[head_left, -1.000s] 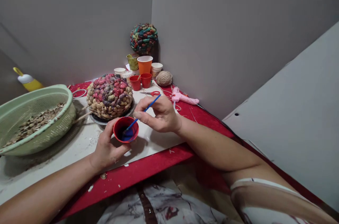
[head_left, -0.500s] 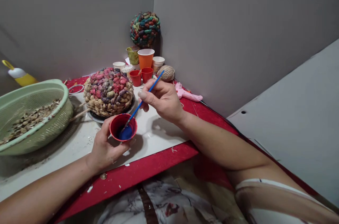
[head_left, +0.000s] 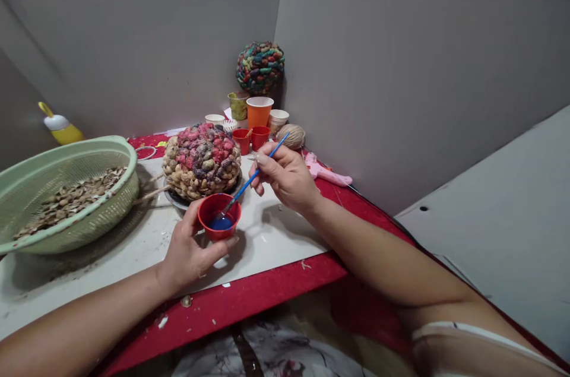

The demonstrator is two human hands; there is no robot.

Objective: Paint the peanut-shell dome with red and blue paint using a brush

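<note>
A person's left hand (head_left: 189,252) is curling around a small red cup (head_left: 214,205) just left of the frame's center, its thumb and fingers pressing the cup's sides. Blue paint (head_left: 220,223) is pooling at the bottom. The right hand (head_left: 289,178), near the center, is pinching a blue paintbrush (head_left: 249,181) between thumb and fingers, and the brush is slanting down to the left, its bristle end reaching inside the cup. Just behind the cup, a pink, purple and tan shell-covered ball (head_left: 202,160) is sitting on a dish (head_left: 177,201). At the left of the frame, a green plastic basket (head_left: 84,225) is holding loose shells (head_left: 73,199). Right of center, a pink glue gun (head_left: 329,175) is lying on the red-covered table (head_left: 276,277), beyond the right hand.
</note>
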